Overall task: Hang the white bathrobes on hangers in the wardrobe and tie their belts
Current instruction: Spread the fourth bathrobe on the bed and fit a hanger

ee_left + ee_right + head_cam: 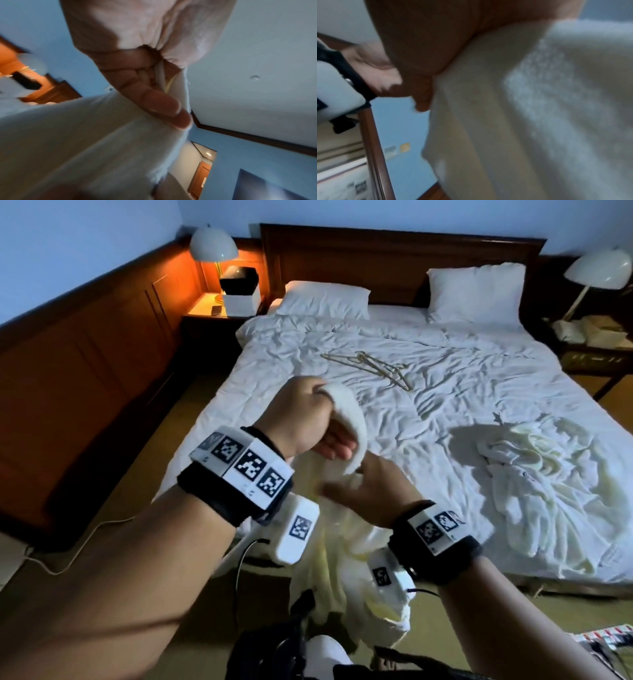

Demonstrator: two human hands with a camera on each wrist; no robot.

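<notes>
Bedroom: rumpled white bed, lit lamp upper left. Hangers lie bare at frame centre. Second bathrobe heaped at right. Left hand clenches the first bathrobe, lower centre. Right hand on its cloth, grasp indiscernible. Nothing hung; belts untied; wardrobe unseen.

Rumpled bed — two pillows, lit bedside lamp.
</notes>
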